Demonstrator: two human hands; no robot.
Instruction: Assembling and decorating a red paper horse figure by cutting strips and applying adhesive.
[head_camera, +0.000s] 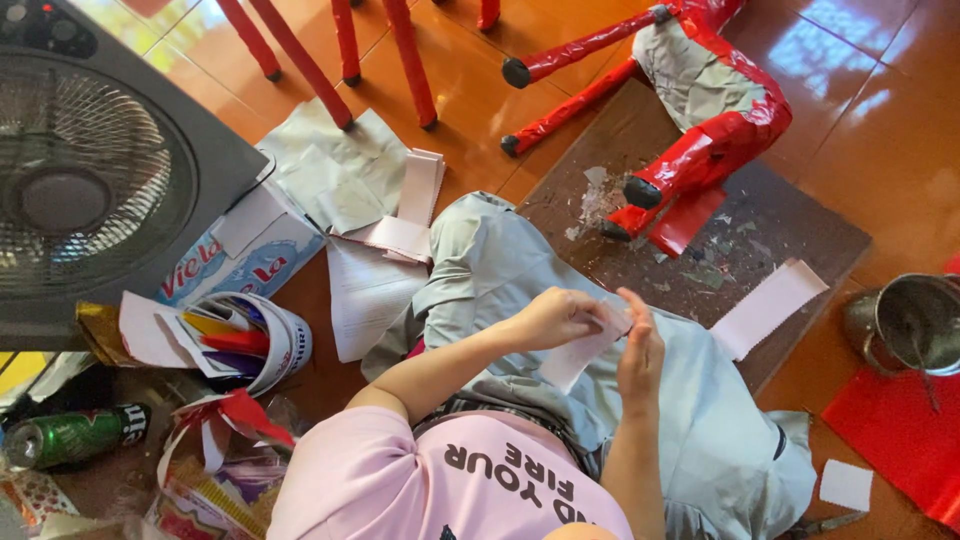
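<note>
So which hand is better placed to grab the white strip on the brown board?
Right, probably. The right hand sits nearer the white strip, which lies on that side; the left hand is farther off. Both hold the paper piece.

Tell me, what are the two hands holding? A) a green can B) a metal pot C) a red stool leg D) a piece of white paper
D: the left hand and the right hand both pinch a piece of white paper above the lap.
</note>
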